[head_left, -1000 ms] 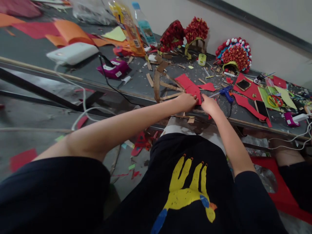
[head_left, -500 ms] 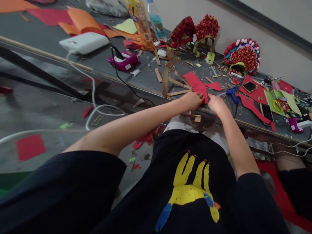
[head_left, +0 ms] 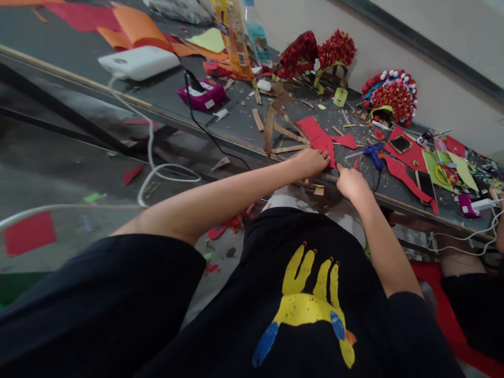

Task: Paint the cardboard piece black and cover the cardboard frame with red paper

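Observation:
A red piece of felt or paper (head_left: 318, 135) lies along the table's front edge, beside a frame of bent cardboard strips (head_left: 269, 128). The fingers of my left hand (head_left: 313, 162) press the red piece's near end and close on it. Just right of that end is my right hand (head_left: 352, 185), fingers curled in and the index fingertip close to the red edge. Whatever sits inside its grip is hidden. Beyond it lies a blue glue gun (head_left: 374, 156), with a smaller red scrap (head_left: 345, 140) nearby.
Left along the table are a white power bank (head_left: 139, 62), a purple socket block (head_left: 201, 94), an orange bottle (head_left: 235, 42) and a clear bottle (head_left: 258, 37). Red decorated headpieces (head_left: 394, 94) lean at the wall. A phone (head_left: 426, 184) lies right. Another person's leg shows lower right.
My right hand has drawn slightly right and down, away from the red piece's edge. My left hand stays on it. The whole view has shifted a little.

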The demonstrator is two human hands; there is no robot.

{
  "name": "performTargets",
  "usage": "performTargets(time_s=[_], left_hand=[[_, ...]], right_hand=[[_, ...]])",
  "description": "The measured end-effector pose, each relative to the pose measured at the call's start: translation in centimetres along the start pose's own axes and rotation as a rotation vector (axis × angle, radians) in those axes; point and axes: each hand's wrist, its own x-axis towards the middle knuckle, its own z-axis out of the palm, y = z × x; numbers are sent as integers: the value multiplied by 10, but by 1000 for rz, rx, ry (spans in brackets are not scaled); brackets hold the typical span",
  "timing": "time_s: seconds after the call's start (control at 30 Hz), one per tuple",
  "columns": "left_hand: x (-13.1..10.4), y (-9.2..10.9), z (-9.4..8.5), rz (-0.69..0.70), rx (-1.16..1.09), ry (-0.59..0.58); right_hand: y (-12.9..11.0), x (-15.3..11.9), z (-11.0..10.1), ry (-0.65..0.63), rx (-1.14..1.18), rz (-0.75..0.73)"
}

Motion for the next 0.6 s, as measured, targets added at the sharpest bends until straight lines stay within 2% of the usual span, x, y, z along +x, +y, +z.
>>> performTargets(time_s=[0.23, 0.6], left_hand=[[3, -1, 3, -10, -2, 2], [-1, 1, -2, -13, -7, -6]], right_hand=[[-8, -16, 3, 6, -61, 16], [2, -34, 11, -15, -51, 13]])
